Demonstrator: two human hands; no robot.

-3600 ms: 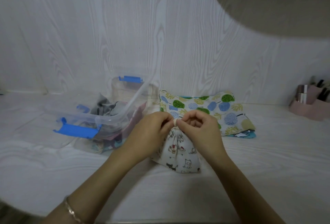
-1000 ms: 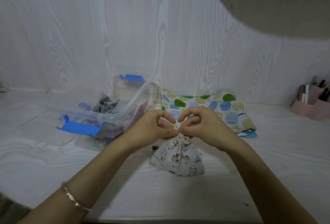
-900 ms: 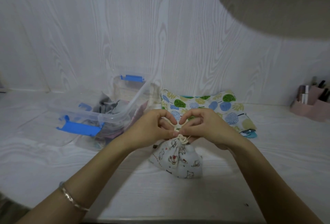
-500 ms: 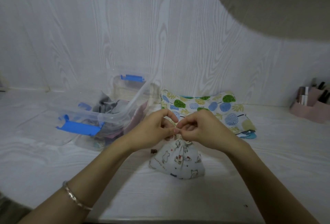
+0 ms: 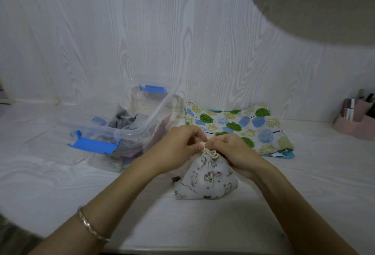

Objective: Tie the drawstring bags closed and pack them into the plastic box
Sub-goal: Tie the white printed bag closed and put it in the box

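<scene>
The small bag (image 5: 207, 181) stood on the table (image 5: 304, 183) right under both hands, its gathered neck between them. The left hand (image 5: 180, 147) and right hand (image 5: 233, 151) met above it, fingers curled, each pinching the pale cord (image 5: 210, 152); which strand each held was hard to tell. The forearms angled inward. The plastic box (image 5: 142, 124) sat just to the left.

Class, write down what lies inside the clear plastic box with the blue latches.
Crumpled grey cloth sits on top in the plastic box, with pinkish cloth against its right wall. Lower pieces are blurred through the plastic and mostly covered, so they cannot be counted.
</scene>
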